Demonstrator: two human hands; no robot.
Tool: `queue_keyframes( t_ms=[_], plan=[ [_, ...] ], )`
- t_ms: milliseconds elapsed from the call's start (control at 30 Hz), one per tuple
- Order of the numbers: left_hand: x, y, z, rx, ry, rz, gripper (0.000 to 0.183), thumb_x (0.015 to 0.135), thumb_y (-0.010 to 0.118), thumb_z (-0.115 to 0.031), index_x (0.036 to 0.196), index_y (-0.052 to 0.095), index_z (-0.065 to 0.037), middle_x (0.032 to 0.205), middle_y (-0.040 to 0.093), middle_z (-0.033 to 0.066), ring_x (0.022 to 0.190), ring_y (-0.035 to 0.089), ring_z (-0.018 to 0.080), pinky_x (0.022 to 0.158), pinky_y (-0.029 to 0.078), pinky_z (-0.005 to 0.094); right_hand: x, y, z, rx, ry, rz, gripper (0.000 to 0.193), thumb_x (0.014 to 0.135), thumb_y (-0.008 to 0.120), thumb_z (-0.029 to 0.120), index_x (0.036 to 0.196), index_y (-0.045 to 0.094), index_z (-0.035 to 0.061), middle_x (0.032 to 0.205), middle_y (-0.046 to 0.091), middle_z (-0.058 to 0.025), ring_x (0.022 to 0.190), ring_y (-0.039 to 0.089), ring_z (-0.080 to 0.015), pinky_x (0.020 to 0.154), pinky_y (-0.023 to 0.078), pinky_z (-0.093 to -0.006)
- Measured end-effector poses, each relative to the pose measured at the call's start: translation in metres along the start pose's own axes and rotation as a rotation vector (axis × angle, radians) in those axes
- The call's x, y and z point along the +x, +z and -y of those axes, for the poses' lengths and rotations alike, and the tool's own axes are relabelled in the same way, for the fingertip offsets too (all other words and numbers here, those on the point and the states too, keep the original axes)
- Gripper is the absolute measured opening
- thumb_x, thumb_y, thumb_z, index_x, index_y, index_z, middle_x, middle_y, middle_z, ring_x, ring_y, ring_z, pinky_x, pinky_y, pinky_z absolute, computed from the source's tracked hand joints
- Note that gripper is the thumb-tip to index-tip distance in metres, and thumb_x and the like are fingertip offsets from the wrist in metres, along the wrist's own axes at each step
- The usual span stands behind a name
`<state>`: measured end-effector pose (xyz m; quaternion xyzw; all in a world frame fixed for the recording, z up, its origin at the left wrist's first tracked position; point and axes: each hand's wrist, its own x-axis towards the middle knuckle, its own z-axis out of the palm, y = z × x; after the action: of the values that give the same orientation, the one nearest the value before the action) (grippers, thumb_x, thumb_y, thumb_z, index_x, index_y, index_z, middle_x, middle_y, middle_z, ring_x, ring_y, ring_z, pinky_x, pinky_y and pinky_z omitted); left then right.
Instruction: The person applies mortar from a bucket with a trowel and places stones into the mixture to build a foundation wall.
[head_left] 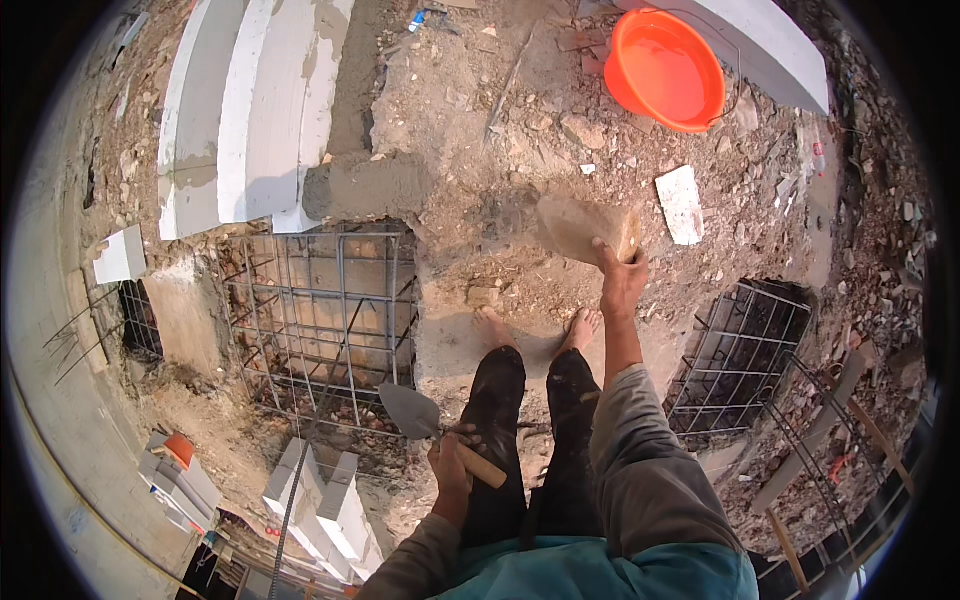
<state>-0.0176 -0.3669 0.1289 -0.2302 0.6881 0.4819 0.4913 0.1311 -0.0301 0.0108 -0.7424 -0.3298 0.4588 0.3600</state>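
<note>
My left hand (452, 478), low in front of my left leg, is closed around a trowel (408, 410) with a grey pointed blade and a wooden handle. The blade points up and to the left, over the edge of a rebar-filled pit. Farther ahead, my right hand (624, 280) grips the near edge of a brownish brick (582, 224) with its fingers. Whether the brick touches the dirt below cannot be made out. To the right of the brick lies a flat white slab piece (681, 205). A small brick piece (483, 296) rests near my bare feet.
An orange basin (665, 70) of liquid stands at the upper right beside a white block (745, 45). Long white blocks (265, 110) with grey mortar lie at the upper left. Pits with rebar grids (320, 310) open on the left and right (750, 345). Rubble covers the ground.
</note>
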Motion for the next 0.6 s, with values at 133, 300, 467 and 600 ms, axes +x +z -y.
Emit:
queue_keyframes(
  t_ms=[133, 300, 467, 600],
  plan=[
    [-0.008, -0.016, -0.068, -0.135, 0.062, -0.081, 0.022, 0.091, 0.050, -0.014, 0.079, 0.059, 0.002, 0.096, 0.066, 0.0174, 0.072, 0.065, 0.0221, 0.061, 0.055, 0.0340, 0.001, -0.101, 0.073, -0.553, -0.434, 0.038, 0.075, 0.067, 0.083, 0.030, 0.117, 0.047, -0.0119, 0.108, 0.055, -0.0218, 0.099, 0.056, -0.0301, 0.087, 0.046, -0.0401],
    [0.021, -0.085, -0.133, 0.075, 0.210, -0.113, 0.025, 0.090, 0.054, -0.015, 0.089, 0.068, 0.006, 0.084, 0.066, 0.0133, 0.072, 0.062, 0.0214, 0.063, 0.050, 0.0317, -0.032, -0.183, 0.158, -0.946, -0.496, 0.084, 0.082, 0.061, 0.079, 0.027, 0.124, 0.042, -0.0086, 0.113, 0.048, -0.0275, 0.106, 0.049, -0.0450, 0.091, 0.042, -0.0490],
    [0.056, -0.112, -0.183, 0.490, 0.560, -0.267, 0.021, 0.081, 0.065, -0.014, 0.086, 0.066, 0.006, 0.078, 0.062, 0.0090, 0.071, 0.056, 0.0184, 0.067, 0.046, 0.0353, -0.035, -0.209, 0.177, -1.098, -0.452, 0.175, 0.077, 0.061, 0.077, 0.026, 0.122, 0.042, -0.0071, 0.115, 0.047, -0.0269, 0.107, 0.048, -0.0460, 0.092, 0.043, -0.0498],
    [0.047, -0.029, -0.245, 0.318, 0.463, -0.162, 0.022, 0.075, 0.068, -0.013, 0.083, 0.063, 0.007, 0.075, 0.062, 0.0076, 0.069, 0.053, 0.0143, 0.065, 0.045, 0.0344, -0.008, -0.182, 0.193, -1.079, -0.458, 0.184, 0.074, 0.060, 0.078, 0.022, 0.120, 0.044, -0.0061, 0.111, 0.048, -0.0253, 0.105, 0.049, -0.0450, 0.091, 0.043, -0.0500]
  ],
)
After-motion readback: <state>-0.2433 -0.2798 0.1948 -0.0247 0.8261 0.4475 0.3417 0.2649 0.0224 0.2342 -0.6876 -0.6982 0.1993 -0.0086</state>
